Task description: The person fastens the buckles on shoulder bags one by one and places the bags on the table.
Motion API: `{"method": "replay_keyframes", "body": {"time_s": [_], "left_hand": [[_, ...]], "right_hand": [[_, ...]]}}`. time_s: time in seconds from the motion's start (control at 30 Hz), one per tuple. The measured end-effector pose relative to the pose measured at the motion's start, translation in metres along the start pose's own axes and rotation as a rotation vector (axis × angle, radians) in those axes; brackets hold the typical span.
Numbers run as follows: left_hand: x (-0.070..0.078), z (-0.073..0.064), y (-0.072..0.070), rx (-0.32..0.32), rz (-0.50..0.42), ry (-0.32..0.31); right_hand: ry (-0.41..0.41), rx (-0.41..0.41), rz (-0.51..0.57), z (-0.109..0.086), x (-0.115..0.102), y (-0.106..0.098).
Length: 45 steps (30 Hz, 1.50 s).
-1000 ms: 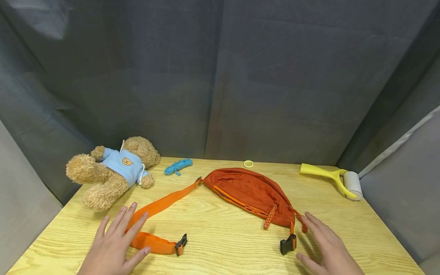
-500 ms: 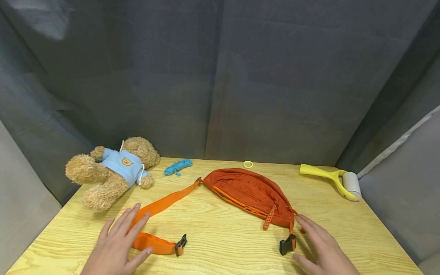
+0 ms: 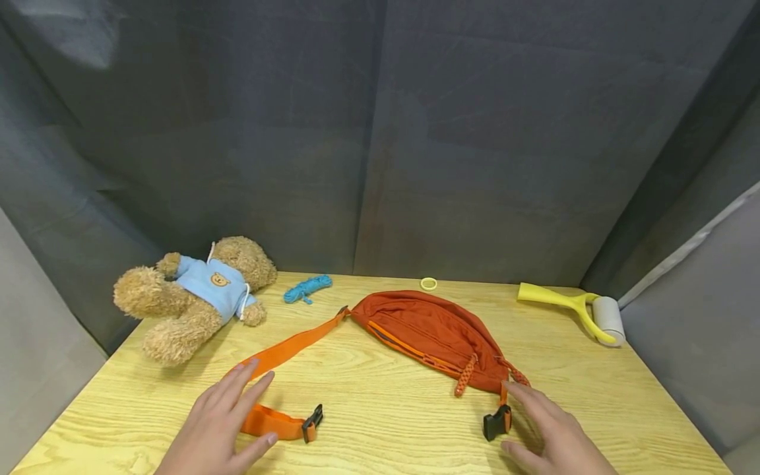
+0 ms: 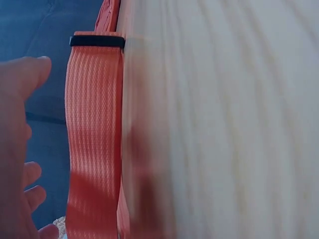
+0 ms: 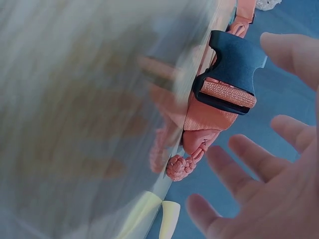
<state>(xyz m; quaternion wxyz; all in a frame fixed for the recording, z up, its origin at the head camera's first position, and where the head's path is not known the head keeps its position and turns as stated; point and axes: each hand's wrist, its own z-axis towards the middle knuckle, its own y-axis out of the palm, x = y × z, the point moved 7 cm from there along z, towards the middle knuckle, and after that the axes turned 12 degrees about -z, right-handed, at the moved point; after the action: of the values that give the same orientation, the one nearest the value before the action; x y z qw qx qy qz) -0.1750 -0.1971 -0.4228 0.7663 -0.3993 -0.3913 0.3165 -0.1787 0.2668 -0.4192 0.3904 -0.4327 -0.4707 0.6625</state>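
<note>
An orange-red waist pack [image 3: 433, 340] lies on the wooden table, its front zipper facing me. From its left end an orange strap [image 3: 297, 342] loops round to a black buckle half [image 3: 312, 422]. My left hand [image 3: 216, 422], fingers spread, hovers over the bend of this strap and hides part of it; in the left wrist view the fingers stay apart from the strap [image 4: 93, 134]. At the pack's right end sits the other black buckle half [image 3: 497, 422]. Close beside it is my right hand [image 3: 555, 429], fingers loosely extended; the right wrist view shows a gap between fingers and buckle [image 5: 232, 69].
A teddy bear [image 3: 220, 290] in a blue top lies at the back left, with a blue cord bundle [image 3: 307, 289] beside it. A small yellow ring [image 3: 429, 284] lies behind the pack. At the right back is a yellow-handled lint roller [image 3: 570, 303]. Dark curtains enclose the table.
My left hand has shifted to the right over the strap. The right hand has moved slightly left, nearer the buckle half. The pack and other objects have stayed put.
</note>
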Motion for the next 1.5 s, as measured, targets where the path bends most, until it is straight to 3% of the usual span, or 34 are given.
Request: {"method": "replay_keyframes", "body": {"time_s": [0.3, 0.47, 0.63, 0.8, 1.1, 1.3, 1.5], "left_hand": [[0.007, 0.006, 0.009, -0.044, -0.081, 0.027], [0.013, 0.009, 0.012, -0.060, -0.090, 0.047], [0.017, 0.010, 0.020, -0.166, -0.103, -0.002], [0.019, 0.012, 0.029, -0.248, -0.149, -0.011], [0.035, 0.018, 0.037, -0.253, -0.229, 0.042], [0.042, 0.022, 0.040, -0.270, -0.255, 0.054], [0.048, 0.024, 0.042, -0.251, -0.236, 0.093]], "right_hand": [[0.008, -0.064, 0.007, -0.001, 0.000, 0.006], [-0.008, -0.061, 0.007, -0.001, 0.000, 0.008], [-0.022, -0.066, -0.016, 0.000, 0.000, 0.011], [0.005, -0.160, 0.035, 0.001, 0.003, 0.017], [0.041, -0.228, 0.113, 0.005, 0.001, 0.022], [0.057, -0.258, 0.109, 0.006, -0.001, 0.025], [-0.036, -0.191, 0.115, 0.006, -0.004, 0.021]]}}
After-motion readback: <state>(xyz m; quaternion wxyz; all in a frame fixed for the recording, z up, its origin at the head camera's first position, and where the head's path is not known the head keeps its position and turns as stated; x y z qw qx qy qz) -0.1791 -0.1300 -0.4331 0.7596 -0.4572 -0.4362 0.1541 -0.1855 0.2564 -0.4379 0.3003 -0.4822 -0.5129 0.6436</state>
